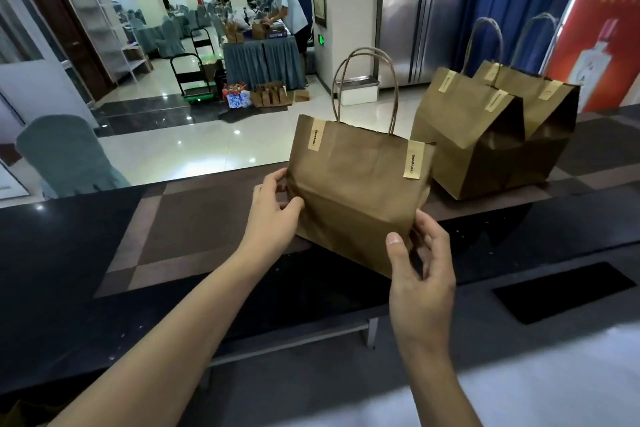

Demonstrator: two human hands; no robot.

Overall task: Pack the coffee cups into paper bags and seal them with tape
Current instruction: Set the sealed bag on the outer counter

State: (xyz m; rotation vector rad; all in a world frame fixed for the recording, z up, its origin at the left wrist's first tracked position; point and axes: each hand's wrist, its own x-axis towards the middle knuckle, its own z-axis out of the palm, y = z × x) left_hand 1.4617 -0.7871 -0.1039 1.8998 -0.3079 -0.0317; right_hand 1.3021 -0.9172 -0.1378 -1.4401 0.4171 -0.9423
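A brown paper bag [356, 184] with twisted handles is held just above the dark counter [180, 218], tilted a little. Two strips of "Good luck" tape [412, 161] close its top edge. My left hand [273, 204] grips the bag's left side, thumb in front and fingers behind. My right hand [420, 274] grips its lower right corner the same way. No coffee cup is visible; the bag's contents are hidden.
Two more taped brown bags [471, 135] stand on the counter at the right. A dark rectangular panel [561, 291] lies at the near right. Beyond the counter are a covered chair [65, 156], a shiny floor, and a person [287, 7] at a far table.
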